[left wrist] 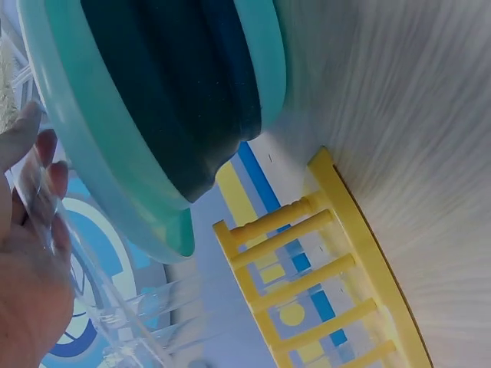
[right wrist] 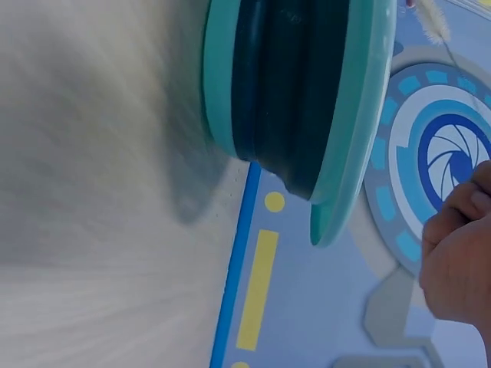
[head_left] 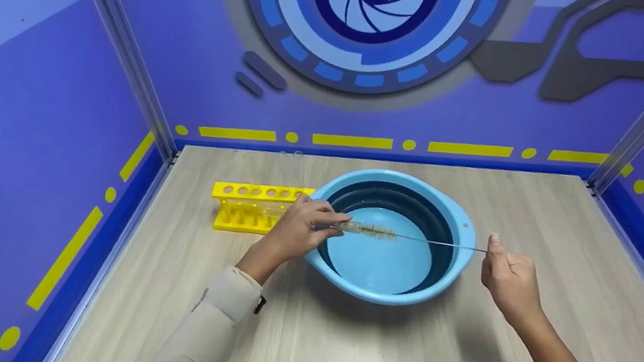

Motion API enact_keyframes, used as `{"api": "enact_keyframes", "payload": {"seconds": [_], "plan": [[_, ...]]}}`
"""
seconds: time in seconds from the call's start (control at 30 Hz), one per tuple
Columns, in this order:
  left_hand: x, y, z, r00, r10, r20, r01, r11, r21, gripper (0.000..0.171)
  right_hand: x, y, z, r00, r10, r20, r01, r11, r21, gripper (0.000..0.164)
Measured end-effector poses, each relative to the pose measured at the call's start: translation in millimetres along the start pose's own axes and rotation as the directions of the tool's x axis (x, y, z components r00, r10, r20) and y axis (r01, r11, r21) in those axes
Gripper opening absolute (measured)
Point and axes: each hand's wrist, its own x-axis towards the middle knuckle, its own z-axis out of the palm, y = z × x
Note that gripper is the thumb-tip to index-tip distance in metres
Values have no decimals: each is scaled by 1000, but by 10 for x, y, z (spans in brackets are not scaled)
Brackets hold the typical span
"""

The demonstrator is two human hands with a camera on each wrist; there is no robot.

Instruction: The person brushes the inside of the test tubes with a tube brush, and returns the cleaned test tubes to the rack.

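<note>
Head view: The left hand (head_left: 304, 223) is gripping a clear test tube (head_left: 351, 227), its fingers closing around the glass. The tube is lying roughly level above the left side of a blue basin (head_left: 369, 295), with its far end extending leftward past the hand. The right hand (head_left: 510, 279) is holding the wire handle of a tube brush (head_left: 379, 232), its fingers curling and its thumb pressing along the wire beyond the basin's right rim. The brush's bristles are pointing left and meeting the tube's open end; some are showing outside the glass, over the basin. The basin is standing on the wood-grain tabletop (head_left: 335, 349). A yellow rack (head_left: 238, 227) is standing just left of it, with clear tubes (head_left: 291, 168) rising at its rear.

Left wrist view: The left fingers are wrapping around the test tube beside the basin rim. Pale bristles are appearing at the frame edge, past the fingertips. The yellow rack is standing near the basin.

Right wrist view: The right fingers are folding into a fist at the frame edge. The thin wire is running toward the hand from the bristles, above the basin rim.
</note>
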Motion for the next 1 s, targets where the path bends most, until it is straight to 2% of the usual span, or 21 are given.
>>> {"api": "enact_keyframes", "payload": {"seconds": [0.23,0.37,0.47,0.6,0.73,0.83,1.0], "plan": [[-5,-21,32,995,46,-88,-34,990,133,36,34,-58,5,981,191,33,-194,972,131,73],[9,-16,30,996,43,-72,-32,988,149,36,43,-39,-14,976,216,39,-219,958,184,72],[29,-2,24,999,38,-36,-32,987,156,36,50,10,-43,986,164,42,-169,968,185,72],[47,11,-22,999,35,15,-37,988,151,36,73,73,-79,998,46,43,-51,988,143,70],[59,29,-84,993,13,121,-23,996,80,36,61,138,-133,996,-92,10,91,995,48,66],[69,39,-133,978,-15,206,12,1000,16,39,59,194,-169,979,-202,-17,201,979,-25,63],[96,46,-190,956,-50,288,72,995,-65,40,119,281,-224,922,-385,-30,377,914,-149,54]]}}
